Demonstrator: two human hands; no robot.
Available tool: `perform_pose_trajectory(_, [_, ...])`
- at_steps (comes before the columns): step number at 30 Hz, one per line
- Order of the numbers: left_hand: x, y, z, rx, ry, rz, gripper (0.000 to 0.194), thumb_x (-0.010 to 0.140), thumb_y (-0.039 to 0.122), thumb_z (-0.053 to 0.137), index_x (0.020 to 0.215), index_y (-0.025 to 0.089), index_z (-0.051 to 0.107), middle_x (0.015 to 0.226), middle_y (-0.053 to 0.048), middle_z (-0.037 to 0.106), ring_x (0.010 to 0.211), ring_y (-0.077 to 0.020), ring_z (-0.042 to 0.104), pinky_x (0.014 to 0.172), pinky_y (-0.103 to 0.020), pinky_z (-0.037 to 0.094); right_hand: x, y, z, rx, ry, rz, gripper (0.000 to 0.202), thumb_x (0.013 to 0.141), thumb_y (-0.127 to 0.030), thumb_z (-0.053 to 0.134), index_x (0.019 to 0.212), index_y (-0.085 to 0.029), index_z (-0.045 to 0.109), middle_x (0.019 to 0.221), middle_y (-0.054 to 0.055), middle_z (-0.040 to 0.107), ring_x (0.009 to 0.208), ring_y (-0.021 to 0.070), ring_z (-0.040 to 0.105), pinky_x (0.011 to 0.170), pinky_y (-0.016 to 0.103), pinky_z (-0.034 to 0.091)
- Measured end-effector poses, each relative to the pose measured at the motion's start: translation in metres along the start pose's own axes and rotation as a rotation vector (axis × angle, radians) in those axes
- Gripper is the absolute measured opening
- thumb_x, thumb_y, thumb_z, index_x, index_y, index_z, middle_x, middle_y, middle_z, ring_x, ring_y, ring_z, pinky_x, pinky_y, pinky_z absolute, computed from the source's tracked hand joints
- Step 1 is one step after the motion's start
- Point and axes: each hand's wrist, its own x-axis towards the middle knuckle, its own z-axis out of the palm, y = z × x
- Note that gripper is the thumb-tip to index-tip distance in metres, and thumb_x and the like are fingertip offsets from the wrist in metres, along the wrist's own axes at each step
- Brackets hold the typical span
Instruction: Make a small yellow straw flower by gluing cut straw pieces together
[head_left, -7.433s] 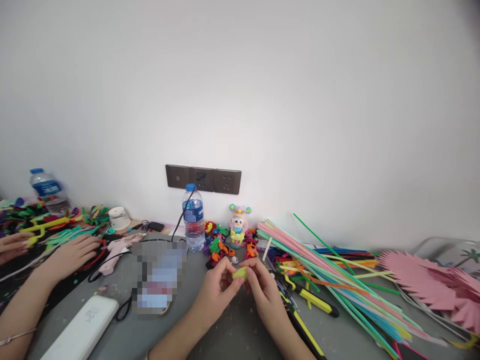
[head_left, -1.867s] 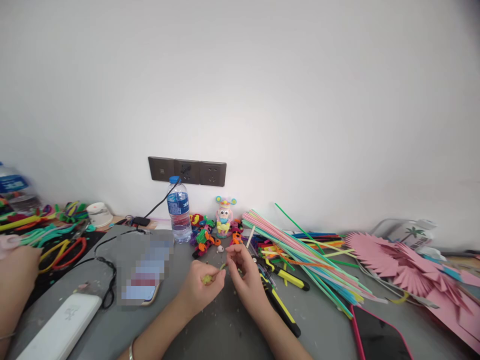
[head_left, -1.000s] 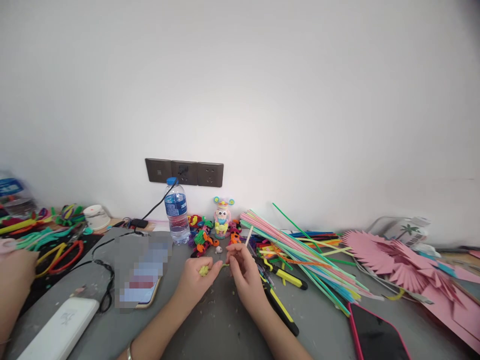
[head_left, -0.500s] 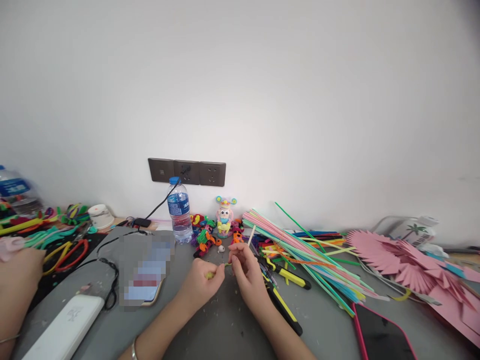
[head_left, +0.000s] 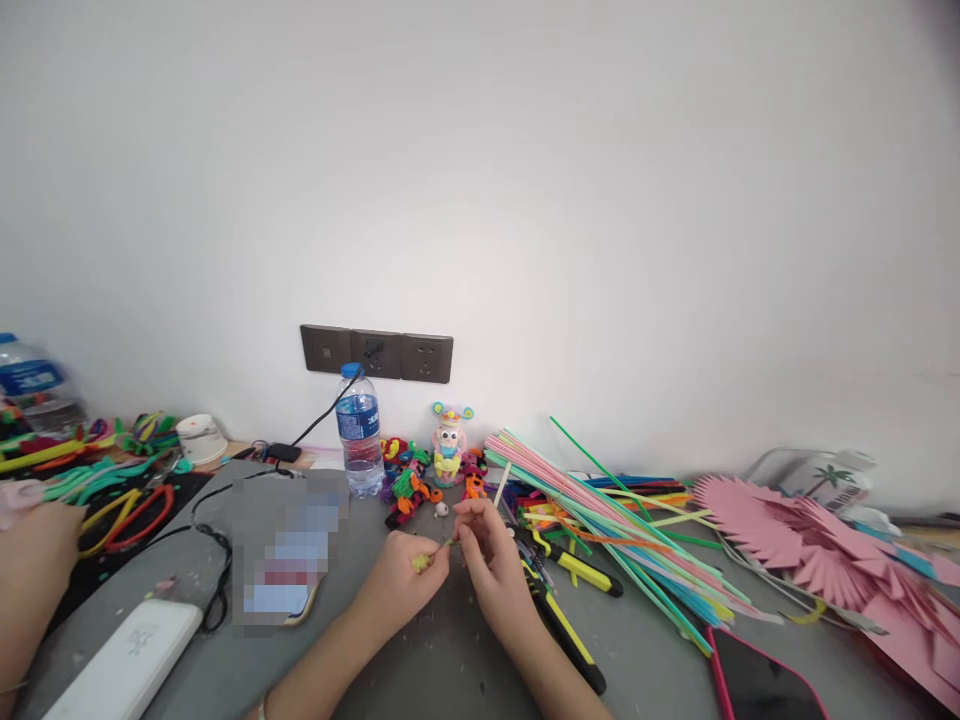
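Note:
A small yellow-green fuzzy piece [head_left: 422, 562] is pinched in my left hand [head_left: 405, 578], near the middle of the grey table. My right hand [head_left: 489, 550] meets it from the right, thumb and forefinger closed on the thin end of the same piece, with the other fingers curled. Just beyond my fingertips lies a small white bead-like ball [head_left: 441, 510]. Behind it stands a colourful figurine [head_left: 449, 445], with multicoloured fuzzy figures [head_left: 409, 485] to its left.
Pliers [head_left: 566, 630] and a bundle of pastel stems [head_left: 600, 510] lie right, near a pink-edged phone [head_left: 765, 680] and pink folded paper [head_left: 817, 540]. Left are a bottle [head_left: 360, 430], a blurred phone [head_left: 289, 550], a white power bank [head_left: 127, 665] and another person's hand [head_left: 41, 570].
The view has tilted up slightly, so the table things sit a little lower. My hands stay together, with the fingers shifted slightly around the yellow-green piece.

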Motion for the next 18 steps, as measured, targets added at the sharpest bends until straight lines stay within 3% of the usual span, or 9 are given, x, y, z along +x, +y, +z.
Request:
perform_pose_trajectory(12, [0.0027,-0.0046,-0.0016,-0.044,-0.008,-0.078,0.043,0.084,0.031,0.041,0.052,0.02,0.015,0.052,0.006,0.012,0.048,-0.0079,0.015,0.048,-0.028,0.01,-0.0025,-0.0017,0.0001,0.049,-0.104,0.057,0.02,0.097,-0.037,0.041,0.097,-0.021,0.054,0.074,0.0,0.052,0.066,0.0153,0.052,0.059,0.025,0.04])
perform_pose_trajectory(18, [0.0012,-0.0009,-0.0014,-0.093,0.04,-0.04,0.031,0.085,0.029,0.043,0.058,0.02,0.03,0.054,0.007,0.026,0.052,-0.0092,0.027,0.05,-0.024,0.02,-0.0029,-0.0019,-0.0001,-0.021,-0.114,0.03,0.017,0.096,-0.033,0.044,0.098,-0.02,0.055,0.083,0.002,0.056,0.072,0.0161,0.054,0.063,0.025,0.042])
